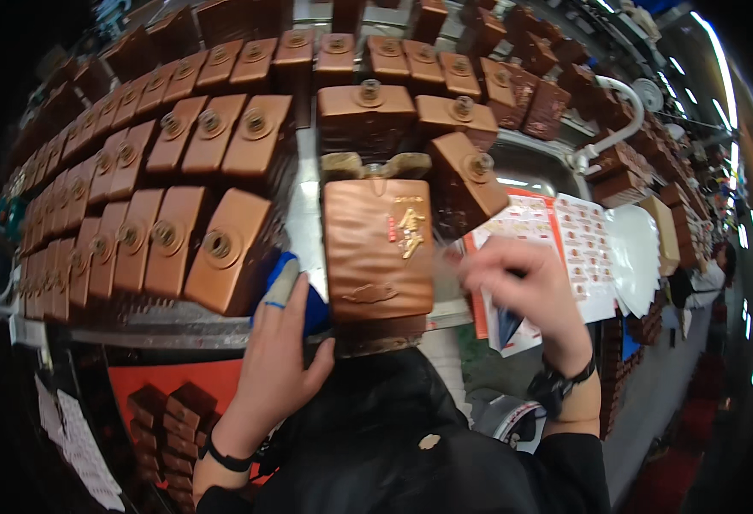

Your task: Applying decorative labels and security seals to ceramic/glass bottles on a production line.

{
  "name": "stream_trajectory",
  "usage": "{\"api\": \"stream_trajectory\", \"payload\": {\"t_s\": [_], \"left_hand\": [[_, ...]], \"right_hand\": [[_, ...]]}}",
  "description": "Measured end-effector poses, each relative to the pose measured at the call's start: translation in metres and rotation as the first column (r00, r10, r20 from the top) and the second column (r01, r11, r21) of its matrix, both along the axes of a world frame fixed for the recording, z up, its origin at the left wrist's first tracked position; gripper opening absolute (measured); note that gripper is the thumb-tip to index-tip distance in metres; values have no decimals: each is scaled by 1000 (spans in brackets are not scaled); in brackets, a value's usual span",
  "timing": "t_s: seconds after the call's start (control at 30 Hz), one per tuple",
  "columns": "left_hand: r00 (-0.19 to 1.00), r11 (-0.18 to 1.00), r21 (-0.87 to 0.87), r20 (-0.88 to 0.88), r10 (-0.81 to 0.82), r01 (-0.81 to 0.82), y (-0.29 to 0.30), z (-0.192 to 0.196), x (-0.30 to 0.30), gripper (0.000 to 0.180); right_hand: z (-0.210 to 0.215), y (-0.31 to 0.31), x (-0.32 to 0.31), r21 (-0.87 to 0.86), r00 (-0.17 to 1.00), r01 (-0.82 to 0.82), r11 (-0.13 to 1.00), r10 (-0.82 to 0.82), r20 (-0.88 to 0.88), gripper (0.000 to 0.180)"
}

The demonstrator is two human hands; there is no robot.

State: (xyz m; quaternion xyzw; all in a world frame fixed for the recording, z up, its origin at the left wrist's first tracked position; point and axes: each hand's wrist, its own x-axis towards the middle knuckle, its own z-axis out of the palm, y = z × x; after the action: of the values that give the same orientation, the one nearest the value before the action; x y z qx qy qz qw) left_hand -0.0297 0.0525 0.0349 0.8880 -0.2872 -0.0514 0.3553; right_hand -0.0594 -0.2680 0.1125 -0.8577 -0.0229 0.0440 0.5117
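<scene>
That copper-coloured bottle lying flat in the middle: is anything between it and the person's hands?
Nothing visible. The left hand rests beside the bottle at its lower left, over a blue cloth. The right hand is blurred just off its right edge, above the sticker sheets.

Copper-brown flat bottle (378, 248) lies face up at centre on the metal worktop (308, 206), cap end pointing away. Left hand (278, 360) rests open just beside its left edge, taped finger on a blue cloth (312, 304). Right hand (526, 287), blurred, is over printed label sheets (577, 248) to the bottle's right. Rows of same brown bottles (179, 171) fill the worktop behind and left
</scene>
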Motion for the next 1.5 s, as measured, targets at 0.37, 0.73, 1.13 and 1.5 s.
{"api": "stream_trajectory", "payload": {"t_s": [0.37,0.73,1.13,1.5], "left_hand": [[998,966,-255,-67,16,-33,-19,-17,16,74],[970,965,-263,-237,-50,-15,-26,-22,32,91],[864,803,-580,-466,-191,-135,-19,-35,25,68],[966,891,-446,-256,-33,-88,-40,-44,20,88]], "right_hand": [[-141,-276,142,-662,821,375,649,-565,-89,23],[-54,-214,110,-677,870,435,594,-469,148,29],[35,44,-1,51,993,105,993,-102,-53,9],[-33,78,-4,-39,974,137,990,-142,-178,18]]}}
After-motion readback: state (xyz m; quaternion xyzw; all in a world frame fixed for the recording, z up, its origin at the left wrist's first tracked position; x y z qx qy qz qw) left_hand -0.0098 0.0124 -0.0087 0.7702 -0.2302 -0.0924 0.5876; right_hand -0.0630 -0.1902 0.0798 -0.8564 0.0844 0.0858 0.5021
